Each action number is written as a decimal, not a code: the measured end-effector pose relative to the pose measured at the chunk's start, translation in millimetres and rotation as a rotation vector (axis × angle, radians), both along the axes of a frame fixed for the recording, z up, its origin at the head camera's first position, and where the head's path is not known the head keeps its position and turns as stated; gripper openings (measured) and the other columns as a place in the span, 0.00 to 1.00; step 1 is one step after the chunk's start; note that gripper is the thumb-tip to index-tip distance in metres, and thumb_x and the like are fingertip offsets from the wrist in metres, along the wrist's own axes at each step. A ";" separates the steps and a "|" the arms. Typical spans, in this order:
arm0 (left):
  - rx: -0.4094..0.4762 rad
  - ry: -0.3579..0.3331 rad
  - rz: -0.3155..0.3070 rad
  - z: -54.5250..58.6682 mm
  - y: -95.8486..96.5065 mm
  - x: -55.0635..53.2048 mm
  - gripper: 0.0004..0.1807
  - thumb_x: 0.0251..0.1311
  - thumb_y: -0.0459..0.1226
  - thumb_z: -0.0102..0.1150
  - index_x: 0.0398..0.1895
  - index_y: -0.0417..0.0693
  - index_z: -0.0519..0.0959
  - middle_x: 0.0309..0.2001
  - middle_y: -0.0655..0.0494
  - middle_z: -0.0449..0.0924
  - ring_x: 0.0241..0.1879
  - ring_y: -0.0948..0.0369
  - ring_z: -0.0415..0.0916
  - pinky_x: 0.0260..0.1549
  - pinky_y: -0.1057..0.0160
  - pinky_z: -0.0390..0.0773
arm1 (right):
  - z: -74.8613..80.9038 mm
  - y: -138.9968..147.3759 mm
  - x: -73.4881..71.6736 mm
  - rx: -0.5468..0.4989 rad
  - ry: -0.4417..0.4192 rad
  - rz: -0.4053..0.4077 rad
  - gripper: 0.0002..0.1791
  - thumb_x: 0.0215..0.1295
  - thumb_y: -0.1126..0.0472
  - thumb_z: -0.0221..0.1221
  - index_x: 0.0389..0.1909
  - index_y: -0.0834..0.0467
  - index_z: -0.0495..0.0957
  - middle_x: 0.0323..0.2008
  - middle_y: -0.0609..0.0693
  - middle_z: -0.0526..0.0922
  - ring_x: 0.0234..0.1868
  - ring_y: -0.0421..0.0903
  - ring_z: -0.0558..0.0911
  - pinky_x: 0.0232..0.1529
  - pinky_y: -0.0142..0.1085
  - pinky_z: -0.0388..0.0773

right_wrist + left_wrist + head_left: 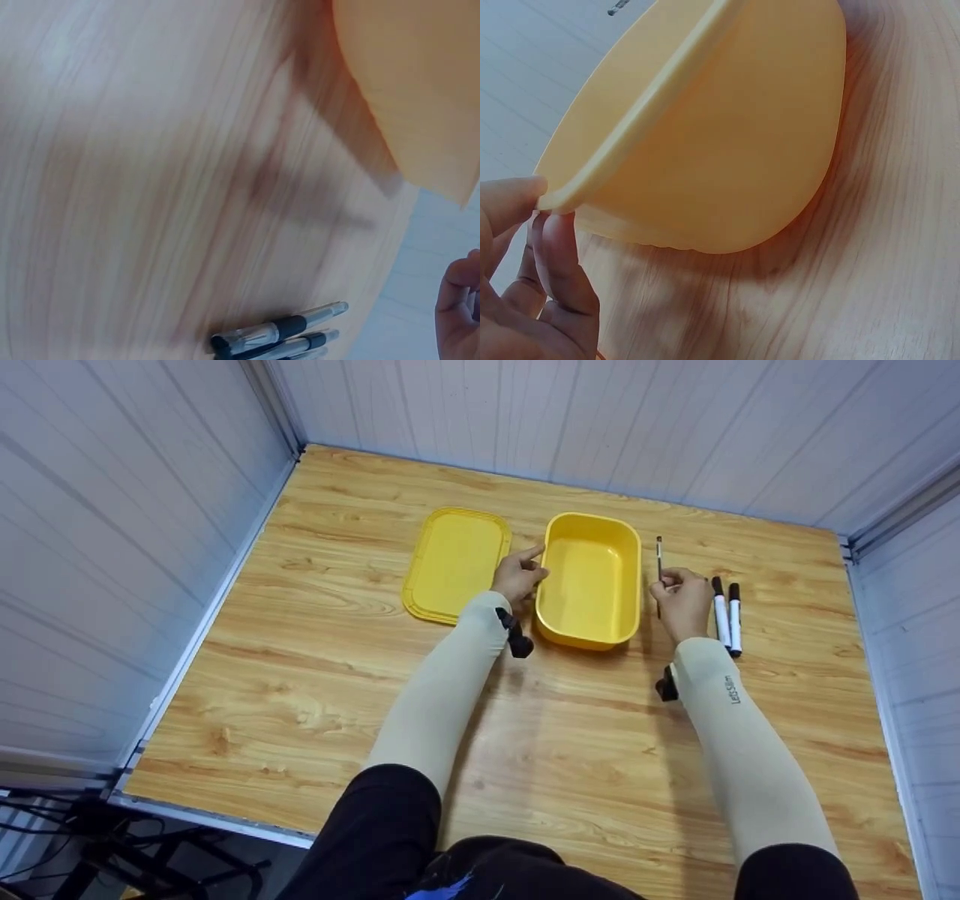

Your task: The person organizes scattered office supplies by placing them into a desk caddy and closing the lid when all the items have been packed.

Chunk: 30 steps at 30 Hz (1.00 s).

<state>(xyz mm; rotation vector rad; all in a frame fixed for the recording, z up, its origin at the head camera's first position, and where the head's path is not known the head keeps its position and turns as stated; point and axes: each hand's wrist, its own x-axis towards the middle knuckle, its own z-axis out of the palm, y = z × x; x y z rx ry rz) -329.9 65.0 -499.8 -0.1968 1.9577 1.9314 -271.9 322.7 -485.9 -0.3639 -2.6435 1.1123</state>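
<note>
A yellow plastic box (589, 577) stands open on the table, its inside facing up. With thumb and fingers, my left hand (517, 575) pinches the box's left rim; the left wrist view shows this hand (544, 277) at the rim's edge. To the right of the box, my right hand (684, 600) holds a slim dark pen (659, 556) between thumb and fingertips. Only part of the right hand (459, 300) enters the right wrist view, and the held pen is out of sight there. Several clear pens with black grips (289, 328) lie on the table.
Flat on the table left of the box lies a yellow lid (457, 562). Two white markers (721, 619) with black caps lie right of the right hand. Pale panel walls (600, 427) enclose the wooden table (300, 682) at the back and sides.
</note>
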 end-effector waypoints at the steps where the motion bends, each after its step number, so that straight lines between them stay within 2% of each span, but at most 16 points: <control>1: -0.006 0.001 0.001 -0.2 0.1 -0.3 0.27 0.58 0.32 0.56 0.61 0.63 0.68 0.36 0.54 0.71 0.11 0.65 0.58 0.17 0.61 0.64 | -0.1 -0.8 -0.8 -0.003 -0.001 0.001 0.16 0.56 0.63 0.56 0.46 0.63 0.77 0.35 0.53 0.77 0.34 0.43 0.74 0.34 0.32 0.72; 12: 0.006 0.015 0.003 -1.7 0.2 0.3 0.28 0.57 0.31 0.56 0.61 0.61 0.68 0.36 0.54 0.71 0.11 0.65 0.58 0.16 0.61 0.64 | 3.0 -12.9 -0.6 -0.076 -0.020 -0.004 0.15 0.56 0.61 0.57 0.44 0.61 0.79 0.34 0.51 0.78 0.34 0.42 0.75 0.32 0.30 0.73; 20: 0.010 0.058 -0.012 -1.0 0.2 2.4 0.28 0.57 0.30 0.56 0.62 0.57 0.68 0.36 0.53 0.71 0.12 0.65 0.61 0.18 0.58 0.68 | 6.5 -21.2 -0.5 -0.113 -0.083 0.030 0.16 0.58 0.57 0.55 0.46 0.58 0.79 0.36 0.50 0.78 0.35 0.42 0.76 0.34 0.32 0.74; 26: 0.015 0.047 -0.015 -0.2 -0.6 2.7 0.27 0.58 0.31 0.55 0.62 0.58 0.67 0.36 0.53 0.72 0.11 0.65 0.59 0.18 0.59 0.66 | 11.0 -21.9 -0.7 -0.140 -0.132 0.054 0.17 0.57 0.58 0.57 0.47 0.58 0.78 0.37 0.51 0.77 0.35 0.42 0.77 0.34 0.32 0.75; 30: 0.008 0.043 -0.013 -0.7 -0.6 1.5 0.27 0.58 0.32 0.55 0.61 0.59 0.68 0.35 0.54 0.73 0.10 0.65 0.57 0.17 0.60 0.65 | 14.0 -22.2 -2.0 -0.212 -0.161 0.065 0.17 0.57 0.60 0.57 0.48 0.60 0.77 0.38 0.51 0.76 0.35 0.43 0.78 0.31 0.32 0.78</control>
